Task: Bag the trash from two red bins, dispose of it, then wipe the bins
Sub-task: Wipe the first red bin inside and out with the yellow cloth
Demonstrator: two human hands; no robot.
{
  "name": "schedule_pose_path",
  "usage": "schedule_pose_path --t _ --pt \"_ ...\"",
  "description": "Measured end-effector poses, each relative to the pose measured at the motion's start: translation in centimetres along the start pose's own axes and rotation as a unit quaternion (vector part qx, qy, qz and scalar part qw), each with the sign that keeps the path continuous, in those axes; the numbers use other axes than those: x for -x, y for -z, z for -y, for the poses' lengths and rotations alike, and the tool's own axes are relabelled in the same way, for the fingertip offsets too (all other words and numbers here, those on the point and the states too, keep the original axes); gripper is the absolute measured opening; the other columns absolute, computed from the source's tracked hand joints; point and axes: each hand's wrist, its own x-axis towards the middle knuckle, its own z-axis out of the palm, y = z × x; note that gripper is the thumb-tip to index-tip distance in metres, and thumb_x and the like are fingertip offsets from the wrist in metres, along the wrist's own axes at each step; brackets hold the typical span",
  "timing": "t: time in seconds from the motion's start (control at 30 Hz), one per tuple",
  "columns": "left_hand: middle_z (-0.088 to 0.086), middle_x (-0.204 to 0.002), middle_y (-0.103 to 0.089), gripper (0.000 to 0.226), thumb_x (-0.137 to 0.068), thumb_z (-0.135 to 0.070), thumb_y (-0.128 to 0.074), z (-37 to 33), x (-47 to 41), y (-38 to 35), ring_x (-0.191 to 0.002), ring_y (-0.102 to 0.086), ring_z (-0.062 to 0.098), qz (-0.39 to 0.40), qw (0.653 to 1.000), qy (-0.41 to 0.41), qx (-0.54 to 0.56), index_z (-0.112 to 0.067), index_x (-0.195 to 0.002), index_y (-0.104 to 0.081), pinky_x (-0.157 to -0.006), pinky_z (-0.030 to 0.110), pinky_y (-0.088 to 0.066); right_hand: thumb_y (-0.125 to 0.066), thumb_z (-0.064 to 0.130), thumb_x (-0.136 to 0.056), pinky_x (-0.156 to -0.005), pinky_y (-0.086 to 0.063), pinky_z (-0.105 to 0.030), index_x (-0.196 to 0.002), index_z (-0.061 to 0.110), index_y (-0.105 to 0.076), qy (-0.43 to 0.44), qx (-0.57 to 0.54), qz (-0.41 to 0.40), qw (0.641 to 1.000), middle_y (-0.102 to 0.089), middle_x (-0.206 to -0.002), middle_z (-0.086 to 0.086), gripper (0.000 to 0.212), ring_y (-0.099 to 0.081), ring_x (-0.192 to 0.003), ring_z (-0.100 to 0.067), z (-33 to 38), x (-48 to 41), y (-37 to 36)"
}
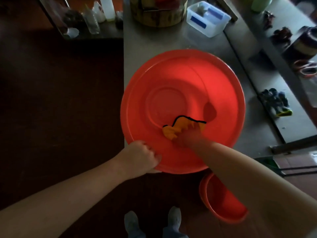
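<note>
Head view. Large round red plastic bin (223,79) stands on the grey table (171,40) at its near left corner, mouth up, near rim overhanging the table edge. Left hand (143,154) grips the near-left rim, fingers curled over the lip. Right hand (186,136) reaches inside the bin, fingers spread flat over an orange cloth with black edging (169,132), pressing it against the lower inner wall just beside the raised ring of the bottom. The cloth is bunched, and part of it shows beyond the fingertips.

Smaller red plastic bin (228,212) sits on the dark floor (60,100) below the table edge, partly hidden by the right forearm; mouth tilted toward the camera.

At the far end of the table: clear plastic box with blue contents (208,18) and a round wooden block (157,16), both well apart from the large bin. Dark gloves with a yellow cuff (276,103) lie on a ledge to the right.
</note>
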Motion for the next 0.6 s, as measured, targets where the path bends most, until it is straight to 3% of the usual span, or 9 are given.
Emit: schedule_pose_path --t 0.03,0.13,0.2,0.27,0.4,0.5,0.6 --pt "0.005 -0.100 -0.073 0.049 -0.105 -0.051 -0.031 -0.1 0.0 -0.2 -0.089 -0.071 0.027 -0.049 0.999 0.000 0.000 -0.016 -0.121 -0.061 -0.084 0.042 -0.055 -0.035 0.063 -0.095 -0.121 -0.012 -0.050 -0.147 0.036 -0.042 -0.011 0.027 0.020 0.999 -0.034 -0.156 -0.005 0.059 -0.025 -0.149 -0.030 0.1 0.6 0.9" --pt "0.002 -0.094 -0.073 0.033 -0.102 -0.025 -0.034 0.3 -0.1 1.2 -0.084 -0.071 0.025 -0.040 0.999 -0.006 -0.013 -0.019 -0.119 -0.062 -0.080 0.039 -0.055 -0.029 0.058 -0.094 -0.119 -0.016 -0.054 -0.151 0.033 -0.036 -0.030 0.070 0.116 0.990 -0.030 -0.161 -0.008 0.063 -0.026 -0.149 -0.034 0.4 4.3 3.5" --pt "0.001 -0.087 -0.071 0.030 -0.101 -0.021 -0.035 0.5 -0.4 1.8 -0.079 -0.070 0.025 -0.045 0.999 -0.014 -0.026 -0.018 -0.115 -0.062 -0.075 0.039 -0.055 -0.032 0.054 -0.099 -0.119 -0.008 -0.060 -0.156 0.028 -0.031 -0.020 0.072 0.154 0.985 -0.023 -0.164 -0.010 0.062 -0.016 -0.151 -0.038 -0.1 6.5 4.8" --pt "0.002 -0.087 -0.070 0.029 -0.104 -0.027 -0.035 0.9 -0.7 2.0 -0.079 -0.069 0.026 -0.022 0.999 -0.016 -0.025 -0.016 -0.112 -0.061 -0.075 0.040 -0.054 -0.037 0.053 -0.101 -0.117 0.001 -0.063 -0.157 0.023 -0.031 -0.002 0.032 0.144 0.989 -0.020 -0.165 -0.016 0.063 -0.009 -0.152 -0.041 -0.5 9.2 6.1" --pt "0.004 -0.084 -0.069 0.061 -0.100 -0.065 -0.027 1.6 -1.0 2.1 -0.077 -0.068 0.027 -0.035 0.999 -0.027 -0.006 -0.016 -0.104 -0.062 -0.072 0.039 -0.052 -0.032 0.059 -0.101 -0.115 0.001 -0.067 -0.156 0.031 -0.034 0.004 0.038 0.139 0.990 -0.026 -0.164 -0.010 0.062 -0.012 -0.152 -0.040 -1.0 12.8 7.4" --pt "0.003 -0.082 -0.069 0.065 -0.099 -0.069 -0.026 2.1 -0.8 1.9 -0.075 -0.069 0.026 -0.048 0.998 -0.036 -0.005 -0.017 -0.103 -0.064 -0.070 0.036 -0.051 -0.020 0.065 -0.097 -0.120 -0.001 -0.059 -0.157 0.045 -0.023 -0.035 0.100 0.175 0.979 -0.025 -0.166 0.001 0.064 -0.010 -0.154 -0.035 -0.5 13.5 8.0" --pt "0.001 -0.075 -0.067 0.065 -0.098 -0.070 -0.026 3.0 -0.7 2.7 -0.068 -0.067 0.023 -0.073 0.996 -0.053 -0.008 -0.017 -0.100 -0.064 -0.064 0.033 -0.047 -0.019 0.064 -0.096 -0.122 0.000 -0.056 -0.157 0.041 -0.026 -0.064 0.095 0.166 0.979 -0.022 -0.167 -0.002 0.066 -0.008 -0.155 -0.034 -0.6 13.3 8.6"
